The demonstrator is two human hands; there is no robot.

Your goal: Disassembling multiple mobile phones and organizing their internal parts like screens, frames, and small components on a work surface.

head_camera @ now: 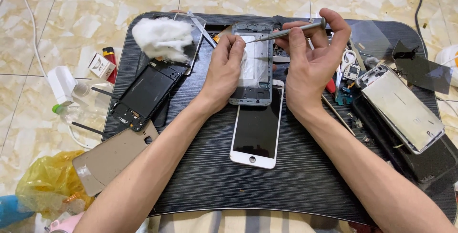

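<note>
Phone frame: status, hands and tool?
Left hand steadies phone frame. Right hand pinches screwdriver, tip over frame's top. White screen lies just below, cotton wad left.

Black striped tray (296, 176), white cotton wad (162, 37)

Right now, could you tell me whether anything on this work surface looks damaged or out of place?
Nothing looks spilled. Small loose parts lie scattered beside the right hand, and a wad of cotton sits on a clear panel.

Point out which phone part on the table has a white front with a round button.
The white screen panel lying nearest the person, just below the frame the left hand steadies. The other parts are black, tan or silver, with no round button showing.
</note>
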